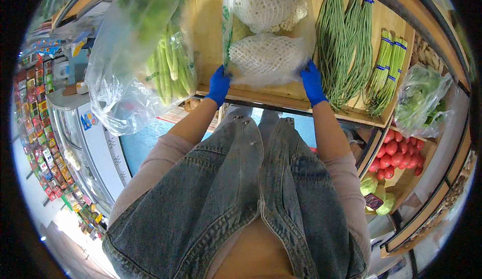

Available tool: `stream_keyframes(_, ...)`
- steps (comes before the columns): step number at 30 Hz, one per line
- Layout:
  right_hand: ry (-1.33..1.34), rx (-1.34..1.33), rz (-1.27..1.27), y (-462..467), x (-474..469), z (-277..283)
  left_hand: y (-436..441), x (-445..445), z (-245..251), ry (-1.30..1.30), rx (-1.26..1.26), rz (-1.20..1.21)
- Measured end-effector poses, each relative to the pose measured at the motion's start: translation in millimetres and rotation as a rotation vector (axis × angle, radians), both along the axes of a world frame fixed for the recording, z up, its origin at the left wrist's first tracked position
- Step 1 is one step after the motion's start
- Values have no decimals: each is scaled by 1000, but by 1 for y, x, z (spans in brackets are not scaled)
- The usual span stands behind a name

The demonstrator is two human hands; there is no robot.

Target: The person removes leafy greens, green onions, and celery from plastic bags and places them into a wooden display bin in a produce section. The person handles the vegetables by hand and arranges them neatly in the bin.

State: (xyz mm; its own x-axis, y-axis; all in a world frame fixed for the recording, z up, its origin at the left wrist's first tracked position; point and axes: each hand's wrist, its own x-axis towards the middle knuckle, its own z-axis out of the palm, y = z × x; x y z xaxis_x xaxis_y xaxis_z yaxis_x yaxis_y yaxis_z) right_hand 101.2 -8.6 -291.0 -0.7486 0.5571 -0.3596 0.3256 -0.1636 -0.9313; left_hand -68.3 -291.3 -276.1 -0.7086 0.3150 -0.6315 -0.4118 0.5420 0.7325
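A clear plastic bag [260, 80] lies on a wooden display tray [208, 26] in front of me. Inside it are cauliflowers [298, 15], some wrapped in white foam netting [267, 55]. My left hand [219, 84], in a blue glove, grips the bag's near left corner. At the near right corner, my blue-gloved right hand [314, 84] pinches the plastic. Both thumbs and part of the fingers are hidden. Beside my right hand lie bundles of yardlong beans [337, 49]. Left of my left hand is another clear bag [116, 90] with long green stalks [165, 64] inside.
Thin green stems [388, 68] bound with blue bands lie at the tray's right end. Further right are a bag of leafy greens [420, 94], red tomatoes [399, 154] and cabbages [384, 203]. A glass-fronted refrigerated case [75, 128] and shelves of packets [37, 136] stand left.
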Motion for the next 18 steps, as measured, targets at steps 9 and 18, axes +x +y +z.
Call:
stream_keyframes(9, 335, -22, -477, 36, 15, 10, -8, -55, 43, 562, 135, -213)
stream_keyframes(18, -14, 883, 433, -51, -20, 120, 68, -17, 136, 1013, 53, -825)
